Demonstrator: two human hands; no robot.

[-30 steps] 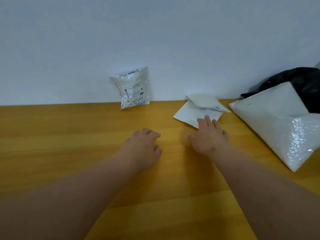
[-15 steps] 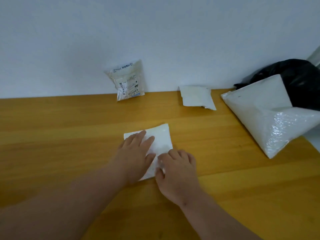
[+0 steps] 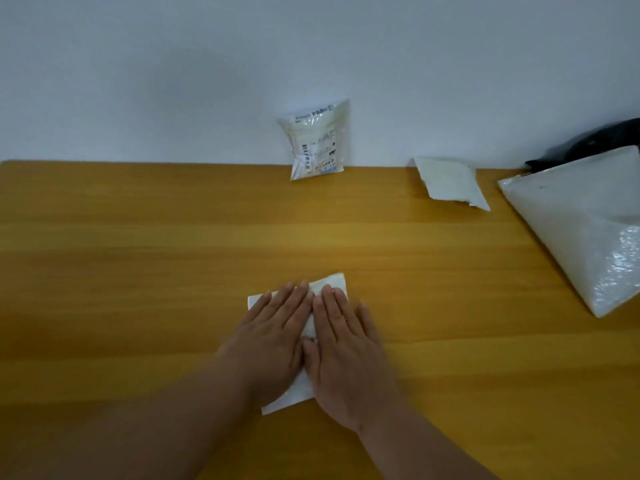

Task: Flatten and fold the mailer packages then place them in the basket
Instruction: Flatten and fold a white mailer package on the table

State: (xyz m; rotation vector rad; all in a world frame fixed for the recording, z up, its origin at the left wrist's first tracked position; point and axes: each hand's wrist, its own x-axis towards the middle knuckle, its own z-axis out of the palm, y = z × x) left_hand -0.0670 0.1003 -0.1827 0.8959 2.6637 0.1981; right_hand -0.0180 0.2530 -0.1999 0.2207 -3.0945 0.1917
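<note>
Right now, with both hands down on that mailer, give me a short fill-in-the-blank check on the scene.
1. Both hands press flat on the white mailer, the left hand and right hand lying side by ____.
2. The labelled packet leans against the ____.
3. The table is made of ____.

Answers: side; wall; wood

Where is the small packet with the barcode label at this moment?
In the head view, the packet with the barcode label stands at the table's far edge, leaning on the wall, just right of centre and left of the small white mailer.
</note>
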